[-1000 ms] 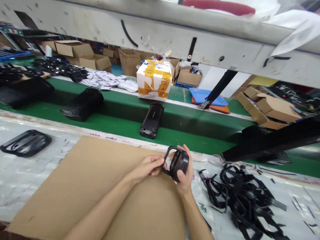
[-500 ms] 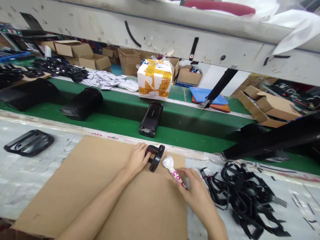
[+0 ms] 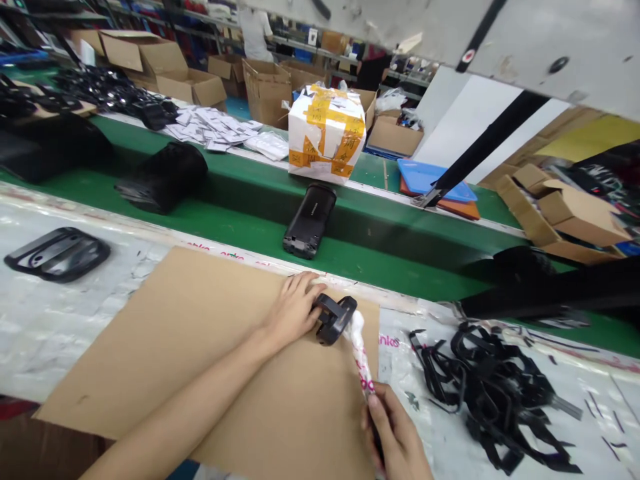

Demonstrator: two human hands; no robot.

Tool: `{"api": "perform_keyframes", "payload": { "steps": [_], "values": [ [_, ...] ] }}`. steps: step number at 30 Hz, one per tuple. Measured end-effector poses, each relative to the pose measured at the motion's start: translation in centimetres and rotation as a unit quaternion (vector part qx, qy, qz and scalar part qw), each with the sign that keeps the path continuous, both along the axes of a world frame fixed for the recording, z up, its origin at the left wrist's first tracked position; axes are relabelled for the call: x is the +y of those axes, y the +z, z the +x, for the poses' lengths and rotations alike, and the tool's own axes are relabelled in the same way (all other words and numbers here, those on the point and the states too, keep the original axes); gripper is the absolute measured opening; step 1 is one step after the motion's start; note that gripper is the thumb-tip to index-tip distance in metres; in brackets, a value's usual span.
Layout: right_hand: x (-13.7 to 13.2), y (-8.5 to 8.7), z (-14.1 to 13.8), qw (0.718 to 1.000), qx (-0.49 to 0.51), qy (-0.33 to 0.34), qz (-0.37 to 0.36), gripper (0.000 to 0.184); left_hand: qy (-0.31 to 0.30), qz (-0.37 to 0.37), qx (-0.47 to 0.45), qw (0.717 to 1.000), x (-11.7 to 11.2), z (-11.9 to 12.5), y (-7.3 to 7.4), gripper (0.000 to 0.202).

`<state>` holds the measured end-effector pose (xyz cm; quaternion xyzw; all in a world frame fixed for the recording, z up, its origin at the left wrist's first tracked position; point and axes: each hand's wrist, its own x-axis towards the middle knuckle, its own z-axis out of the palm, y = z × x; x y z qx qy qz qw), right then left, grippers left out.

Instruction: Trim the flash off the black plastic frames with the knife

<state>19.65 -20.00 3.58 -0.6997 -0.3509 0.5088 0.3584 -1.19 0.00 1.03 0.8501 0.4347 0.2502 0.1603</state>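
One black part [image 3: 336, 321] sits over the right portion of a single cardboard sheet [image 3: 200, 353], between the two hands: just right of the left hand [image 3: 296, 310], whose fingers grip its near end, and ahead of the right hand [image 3: 394, 430], which is closed around the dark handle of one white-wrapped tool [image 3: 359, 347]. A second ago both hands held the part; half a second ago the tool's head was apart from it, and the right hand was nearer that head. Now the grip is lower on the handle and the head is right beside the part's right side, though actual contact cannot be made out. Right of the sheet, on the bench [image 3: 30, 333], is one tangled pile of black strips [image 3: 500, 393], too jumbled to count; far left lies one black frame [image 3: 57, 255]. Beyond, in the green channel [image 3: 240, 243], one black casing [image 3: 310, 221] lies ahead of the hands and two dark bulky pieces [image 3: 167, 177] lie leftward. Behind stands one yellow-taped white box [image 3: 325, 133], with one blue tray [image 3: 437, 179] to its right.
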Motion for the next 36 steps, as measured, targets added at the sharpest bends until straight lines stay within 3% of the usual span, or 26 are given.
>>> {"api": "perform_keyframes", "payload": {
  "steps": [5, 10, 14, 19, 21, 24, 26, 30, 34, 36],
  "values": [
    [0.5, -1.2, -0.7, 0.997, 0.018, 0.067, -0.028, 0.056, 0.006, -0.002, -0.008, 1.000, -0.7, 0.4, -0.2, 0.051],
    [1.0, -1.5, 0.3, 0.996, 0.060, 0.043, -0.052, 0.062, -0.028, -0.010, -0.052, 0.998, 0.5, 0.0, -0.4, 0.038],
    [0.2, -0.1, -0.6, 0.993, 0.086, -0.076, -0.041, 0.063, -0.014, -0.007, -0.018, 1.000, 0.7, 0.5, -0.6, 0.052],
    [-0.9, 1.1, -3.3, 0.971, 0.071, -0.215, 0.080, 0.057, -0.007, -0.022, -0.005, 1.000, -0.1, 1.0, -0.7, 0.059],
    [-0.8, 0.5, -4.0, 0.979, 0.079, -0.184, 0.045, 0.061, -0.004, -0.022, -0.005, 1.000, -0.3, 1.1, -0.7, 0.058],
    [-0.6, -0.3, -4.1, 0.992, 0.085, -0.077, -0.044, 0.066, 0.005, -0.017, -0.014, 1.000, -0.5, 1.2, -0.7, 0.053],
    [-0.7, -0.4, -3.9, 0.994, 0.058, -0.080, -0.046, 0.063, 0.007, -0.016, -0.018, 1.000, -0.5, 1.3, -0.7, 0.051],
    [-1.1, -0.2, -4.5, 0.984, 0.011, -0.179, 0.018, 0.060, 0.006, -0.019, -0.016, 1.000, -0.5, 1.4, -0.7, 0.050],
    [-0.4, -1.0, -4.7, 0.996, 0.055, -0.070, -0.029, 0.068, 0.008, -0.017, -0.026, 0.999, -0.4, 1.3, -0.8, 0.048],
    [0.0, -1.3, -4.3, 0.996, 0.066, -0.050, -0.042, 0.069, 0.003, -0.011, -0.037, 0.999, -0.3, 1.1, -0.9, 0.048]
  ]
}}
